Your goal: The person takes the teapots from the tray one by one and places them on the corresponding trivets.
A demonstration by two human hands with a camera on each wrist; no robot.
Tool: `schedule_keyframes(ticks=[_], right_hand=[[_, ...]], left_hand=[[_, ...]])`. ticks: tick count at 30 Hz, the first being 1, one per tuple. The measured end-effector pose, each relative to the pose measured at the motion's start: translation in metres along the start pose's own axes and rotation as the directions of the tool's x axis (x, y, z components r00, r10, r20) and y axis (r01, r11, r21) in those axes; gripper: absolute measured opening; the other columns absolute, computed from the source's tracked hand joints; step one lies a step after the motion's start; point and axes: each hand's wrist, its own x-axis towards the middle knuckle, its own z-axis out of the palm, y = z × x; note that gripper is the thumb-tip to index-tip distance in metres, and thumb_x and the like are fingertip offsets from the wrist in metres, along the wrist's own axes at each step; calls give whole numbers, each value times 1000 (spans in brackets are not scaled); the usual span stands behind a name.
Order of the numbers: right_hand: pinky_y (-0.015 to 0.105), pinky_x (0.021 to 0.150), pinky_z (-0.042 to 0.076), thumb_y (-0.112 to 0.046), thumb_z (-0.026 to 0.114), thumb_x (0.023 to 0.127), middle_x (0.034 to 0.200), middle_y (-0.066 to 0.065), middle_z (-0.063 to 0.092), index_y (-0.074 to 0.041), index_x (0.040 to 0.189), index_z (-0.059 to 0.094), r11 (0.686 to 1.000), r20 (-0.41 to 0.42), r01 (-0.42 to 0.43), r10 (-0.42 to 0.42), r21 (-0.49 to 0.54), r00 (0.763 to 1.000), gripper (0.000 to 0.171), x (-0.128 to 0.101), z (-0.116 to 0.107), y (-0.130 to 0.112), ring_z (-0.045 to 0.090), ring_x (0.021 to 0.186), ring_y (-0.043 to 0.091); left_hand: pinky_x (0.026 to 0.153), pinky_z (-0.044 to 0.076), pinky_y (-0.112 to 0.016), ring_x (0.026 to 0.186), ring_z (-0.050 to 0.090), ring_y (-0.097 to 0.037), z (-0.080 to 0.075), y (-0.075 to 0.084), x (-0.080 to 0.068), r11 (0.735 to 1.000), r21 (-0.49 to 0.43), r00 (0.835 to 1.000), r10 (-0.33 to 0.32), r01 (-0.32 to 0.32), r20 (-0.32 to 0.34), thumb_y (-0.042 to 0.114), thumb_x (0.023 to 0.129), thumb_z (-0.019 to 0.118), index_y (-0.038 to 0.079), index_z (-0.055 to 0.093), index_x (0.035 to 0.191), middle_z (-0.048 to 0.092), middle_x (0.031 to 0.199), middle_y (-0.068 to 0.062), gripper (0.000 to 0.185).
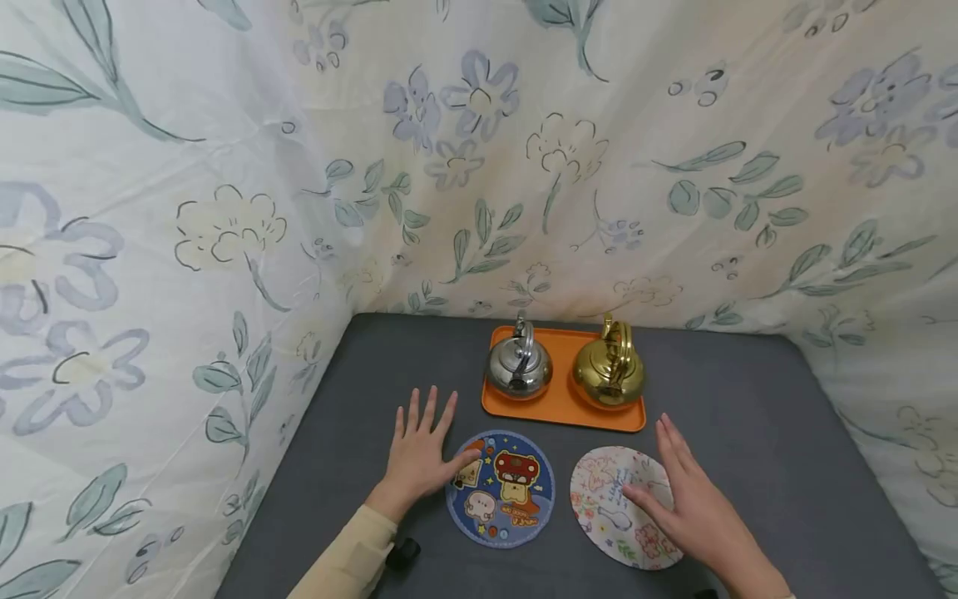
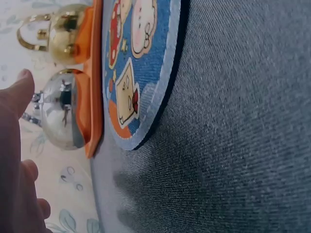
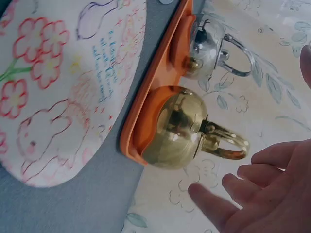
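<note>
Head view, left hand point(image 1: 419, 456) flat, fingers straight, touching blue mat point(image 1: 500, 488), right hand point(image 1: 692, 503) relaxed over white mat point(image 1: 609, 499).

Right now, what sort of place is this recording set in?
Probably a staged tabletop recording booth, not a real kitchen: floral printed fabric sheets wall in a grey cloth-covered table, which holds only an orange plastic tray with two kettles and two round mats.
</note>
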Motion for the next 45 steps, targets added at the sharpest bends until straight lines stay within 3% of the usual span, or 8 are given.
schedule_keyframes(ticks=[7, 20, 32, 37, 45], right_hand=[[71, 99, 40, -58, 64, 93, 170, 14, -1, -12, 163, -5, 1000, -10, 16, -16, -2, 1000, 108, 10, 3, -12, 35, 140, 56], [71, 101, 39, -57, 65, 93, 169, 19, 6, -9, 163, -1, 999, -9, 51, -51, 3, 999, 107, 23, 7, -28, 33, 142, 55], [69, 105, 37, -59, 63, 93, 165, 25, 22, -7, 163, 13, 994, -28, 90, -89, 63, 996, 100, 43, 19, -42, 34, 143, 51], [67, 108, 37, -59, 64, 93, 164, 24, 25, -4, 161, 19, 992, -28, 101, -99, 78, 995, 99, 53, 23, -49, 34, 144, 48], [67, 106, 38, -57, 64, 94, 163, 23, 28, -2, 160, 24, 991, -54, 120, -117, 62, 992, 95, 59, 23, -56, 38, 142, 49]], left_hand=[[121, 12, -65, 156, 3, -42, 3, 2, 7, 1000, 4, 999, -9, 9, 37, 87, 82, 46, 32, 7, 164, 6, 170, -9, 106], [123, 7, -63, 156, -6, -37, 6, 5, 17, 995, -90, 992, -33, 44, 123, 82, 87, 46, 31, 1, 164, 0, 170, -5, 102], [122, 11, -64, 156, 2, -43, 7, 7, 29, 991, -119, 990, -37, 53, 137, 84, 89, 39, 27, 5, 164, 7, 170, -10, 100], [121, 12, -65, 155, 5, -44, 8, 7, 33, 988, -146, 989, -32, 53, 144, 82, 90, 41, 25, 12, 165, 15, 169, -14, 99], [122, 11, -64, 155, 5, -45, 12, 7, 39, 985, -161, 987, -41, 67, 156, 81, 90, 42, 24, 13, 165, 16, 169, -15, 99]])
